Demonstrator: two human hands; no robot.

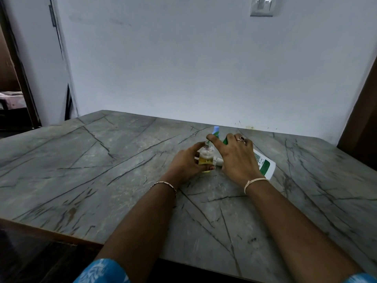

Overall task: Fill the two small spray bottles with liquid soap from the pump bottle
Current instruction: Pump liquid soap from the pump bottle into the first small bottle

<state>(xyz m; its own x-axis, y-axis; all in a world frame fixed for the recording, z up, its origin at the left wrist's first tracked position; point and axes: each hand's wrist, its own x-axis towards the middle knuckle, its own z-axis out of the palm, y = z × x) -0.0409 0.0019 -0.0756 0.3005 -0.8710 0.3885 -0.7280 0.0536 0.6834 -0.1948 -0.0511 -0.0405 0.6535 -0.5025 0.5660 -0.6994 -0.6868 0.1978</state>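
Just beyond the centre of the grey veined table [102, 160], the right hand [236, 158] lies spread over the upper part of the pump bottle [264, 163] and hides its neck. Whether the fingers clasp it cannot be told. A white spout [218, 160] peeps out under the palm. The pump bottle is white with a green label, and its base shows at four o'clock of that hand. At nine o'clock the left hand [184, 162] curls round an uncapped clear spray bottle [206, 155], which stands upright and is partly filled with yellow liquid. At twelve o'clock stands a blue-capped bottle [215, 130], mostly hidden behind the fingers.
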